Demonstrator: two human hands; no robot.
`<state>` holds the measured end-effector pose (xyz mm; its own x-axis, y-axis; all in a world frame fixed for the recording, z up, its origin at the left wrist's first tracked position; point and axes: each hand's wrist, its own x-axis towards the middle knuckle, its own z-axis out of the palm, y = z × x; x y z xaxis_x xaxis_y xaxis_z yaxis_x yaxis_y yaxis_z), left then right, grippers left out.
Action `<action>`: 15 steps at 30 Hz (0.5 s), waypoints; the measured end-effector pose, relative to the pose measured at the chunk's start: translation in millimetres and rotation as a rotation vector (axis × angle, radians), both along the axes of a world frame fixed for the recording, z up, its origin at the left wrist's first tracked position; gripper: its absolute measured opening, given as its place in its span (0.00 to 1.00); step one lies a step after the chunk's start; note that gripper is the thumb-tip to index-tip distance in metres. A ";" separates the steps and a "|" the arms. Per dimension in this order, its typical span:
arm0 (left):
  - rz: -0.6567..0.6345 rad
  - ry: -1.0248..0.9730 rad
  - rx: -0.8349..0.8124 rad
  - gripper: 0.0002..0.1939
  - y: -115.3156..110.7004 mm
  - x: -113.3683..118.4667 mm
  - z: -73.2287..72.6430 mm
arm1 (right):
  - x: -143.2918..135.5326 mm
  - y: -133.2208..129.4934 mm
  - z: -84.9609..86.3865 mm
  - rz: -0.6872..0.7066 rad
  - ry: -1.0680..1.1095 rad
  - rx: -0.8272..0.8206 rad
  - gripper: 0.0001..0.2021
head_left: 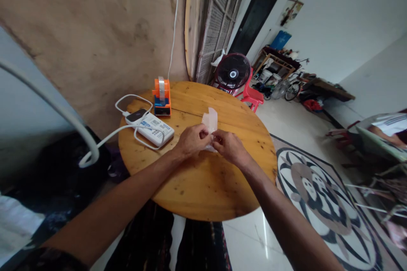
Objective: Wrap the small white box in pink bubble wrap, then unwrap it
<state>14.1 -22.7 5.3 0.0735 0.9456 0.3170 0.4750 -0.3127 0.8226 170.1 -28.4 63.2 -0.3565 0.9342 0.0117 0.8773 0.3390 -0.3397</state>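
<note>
Over the middle of the round wooden table (190, 194), both of my hands meet at a thin, whitish, translucent sheet (210, 119); whether it is paper or plastic I cannot tell. My left hand (192, 139) pinches its near part from the left, thumb and forefinger closed. From the right, my right hand (229, 146) has its fingers pressed together on the same sheet, close to the left fingertips. The sheet's upper end stands up beyond the fingers, and a small part shows below them. My fingers hide its middle.
An orange tape dispenser (162, 96) stands at the table's back left. Nearer lies a white power bank-like box (155, 129) with a looping white cable (125, 97). Beyond the table are a fan (233, 73) and a red plastic chair (252, 94). Another person's arm (386, 135) shows far right.
</note>
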 end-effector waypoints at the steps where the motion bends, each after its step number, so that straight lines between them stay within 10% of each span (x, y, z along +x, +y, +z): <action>1: -0.007 -0.004 -0.014 0.08 0.3 1.6 -1.0 | -0.1 -1.4 -0.2 0.011 -0.002 0.013 0.11; 15: -0.028 -0.042 -0.144 0.07 3.7 6.4 -2.9 | 12.2 5.6 -22.8 0.055 0.371 -0.102 0.11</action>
<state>20.5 -19.0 2.4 0.0904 0.9791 0.1820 0.4317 -0.2032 0.8788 182.2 -22.9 40.4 -0.3947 0.9171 0.0567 0.6703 0.3296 -0.6649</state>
